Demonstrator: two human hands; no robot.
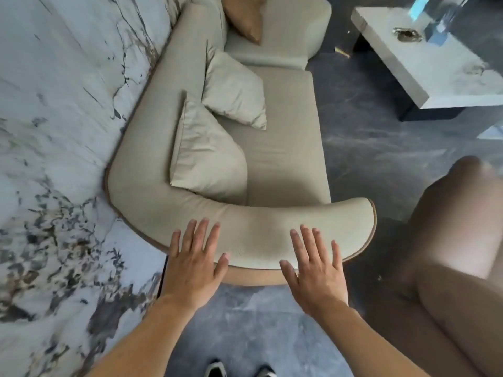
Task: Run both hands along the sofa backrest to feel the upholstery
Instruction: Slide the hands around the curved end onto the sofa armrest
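We see the sofa backrest (152, 148), a broad padded band in pale beige woven fabric with a thin brown piping along its outer edge; it runs along the marble-patterned wall, bends round a rounded corner at the sofa's near left, and sweeps across the near edge to a rounded end at the near right; its top is smooth and flat, slightly creased near the bend; the near stretch looks paler.
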